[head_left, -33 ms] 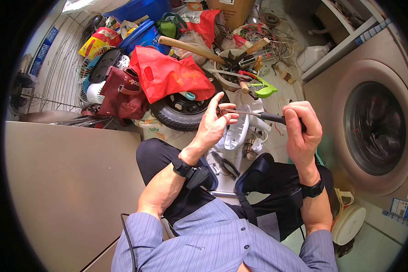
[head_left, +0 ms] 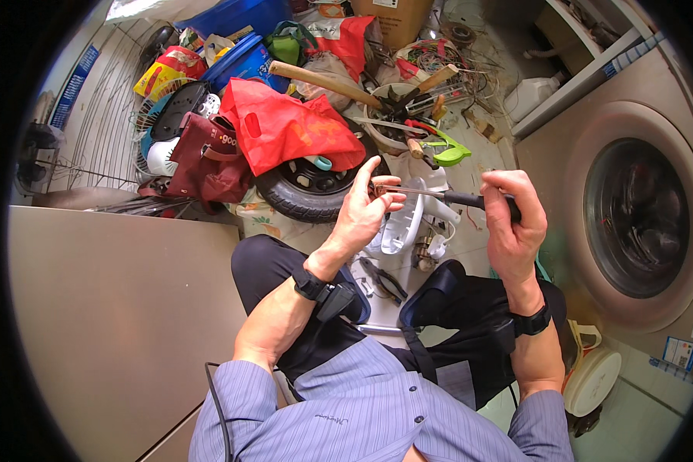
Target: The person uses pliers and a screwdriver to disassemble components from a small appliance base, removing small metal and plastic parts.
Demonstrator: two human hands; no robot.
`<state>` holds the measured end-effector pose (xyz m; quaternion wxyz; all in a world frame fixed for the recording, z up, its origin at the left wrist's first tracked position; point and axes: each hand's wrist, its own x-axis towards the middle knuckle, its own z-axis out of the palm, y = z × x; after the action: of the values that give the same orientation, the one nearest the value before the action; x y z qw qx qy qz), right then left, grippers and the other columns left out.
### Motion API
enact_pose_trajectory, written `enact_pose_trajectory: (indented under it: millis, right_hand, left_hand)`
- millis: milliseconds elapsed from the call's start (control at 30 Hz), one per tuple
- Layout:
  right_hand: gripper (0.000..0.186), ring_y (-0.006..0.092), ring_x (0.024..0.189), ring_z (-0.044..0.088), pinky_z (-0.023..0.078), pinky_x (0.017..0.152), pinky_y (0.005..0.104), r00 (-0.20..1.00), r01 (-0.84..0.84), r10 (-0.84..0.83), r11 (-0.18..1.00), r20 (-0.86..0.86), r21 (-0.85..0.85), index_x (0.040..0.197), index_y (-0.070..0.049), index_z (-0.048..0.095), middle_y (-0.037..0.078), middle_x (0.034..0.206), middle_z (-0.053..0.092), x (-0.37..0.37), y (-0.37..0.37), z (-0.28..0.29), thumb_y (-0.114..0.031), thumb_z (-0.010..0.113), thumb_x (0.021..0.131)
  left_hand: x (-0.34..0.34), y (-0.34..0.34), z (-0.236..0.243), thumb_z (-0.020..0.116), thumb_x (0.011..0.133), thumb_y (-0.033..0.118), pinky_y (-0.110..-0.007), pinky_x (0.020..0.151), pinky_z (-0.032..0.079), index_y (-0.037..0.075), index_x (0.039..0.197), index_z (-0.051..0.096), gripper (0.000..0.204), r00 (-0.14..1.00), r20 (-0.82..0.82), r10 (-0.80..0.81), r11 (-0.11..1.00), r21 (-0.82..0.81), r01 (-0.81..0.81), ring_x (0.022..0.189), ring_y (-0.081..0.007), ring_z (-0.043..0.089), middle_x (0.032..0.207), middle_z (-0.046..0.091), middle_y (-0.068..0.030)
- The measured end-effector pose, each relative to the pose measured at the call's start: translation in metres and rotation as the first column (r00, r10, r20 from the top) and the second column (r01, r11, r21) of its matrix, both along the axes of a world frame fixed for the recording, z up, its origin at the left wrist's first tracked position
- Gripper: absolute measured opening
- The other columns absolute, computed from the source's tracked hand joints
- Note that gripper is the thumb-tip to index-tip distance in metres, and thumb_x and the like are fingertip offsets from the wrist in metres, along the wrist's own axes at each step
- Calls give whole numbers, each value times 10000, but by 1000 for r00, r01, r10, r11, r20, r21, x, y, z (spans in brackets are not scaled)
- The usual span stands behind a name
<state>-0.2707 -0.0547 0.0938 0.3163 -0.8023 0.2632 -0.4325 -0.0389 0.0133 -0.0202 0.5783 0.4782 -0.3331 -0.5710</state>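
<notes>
"How are the fingers set?"

"On the left hand (head_left: 356, 219), the fingers are partly spread, the index raised; a small, dark, coppery part (head_left: 376, 189) is pinched near the thumb tip, its shape too small to be told. At the right hand (head_left: 518, 227), a long screwdriver with a thin metal shaft and black handle (head_left: 460, 199) is held by its handle end in loosely curled fingers."

"And where is the shaft pointed?"

"Leftward, nearly level, toward the coppery part; whether the two are touched together cannot be told."

"What is seen below?"

"Black-handled pliers (head_left: 383, 280) are laid on the pale tiled floor (head_left: 470, 239) between the feet. Just past them, a short brassy metal cylinder (head_left: 423, 254) is placed beside a curved white plastic housing (head_left: 401, 227)."

"How is the room bounded?"

"On the left by a broad, flat beige panel (head_left: 123, 308); on the right by a beige-grey front-loading washing machine (head_left: 558, 231), a gap being left beside the right hand. Ahead, space is closed by a black rubber tyre (head_left: 304, 202), partly covered by a bright red bag (head_left: 285, 127). Farther off, a blue plastic bucket (head_left: 242, 63) is crowded among bags."
</notes>
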Motion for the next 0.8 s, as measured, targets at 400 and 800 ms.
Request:
enact_pose_trajectory:
  millis: [400, 800]
  right_hand:
    - [257, 134, 737, 564, 460, 701, 254, 977, 180, -185, 982, 103, 50, 1138, -4, 641, 54, 880, 630, 8, 0, 6, 30, 560, 897]
    - [227, 42, 718, 497, 410, 614, 208, 987, 108, -153, 856, 47, 506, 1177, -27, 624, -15, 887, 601, -8, -11, 4, -47, 598, 952]
  left_hand:
    - [1, -1, -1, 533, 972, -11, -363, 903, 570, 66, 1566, 123, 726, 1000, 5, -6, 1000, 18, 6, 1055, -270, 656, 1321, 530, -216]
    - [-1, 0, 1, 548, 960, -15, -352, 884, 575, 62, 1563, 158, 722, 1000, -15, -20, 1000, 9, 20, 1033, -253, 665, 1271, 568, -207]
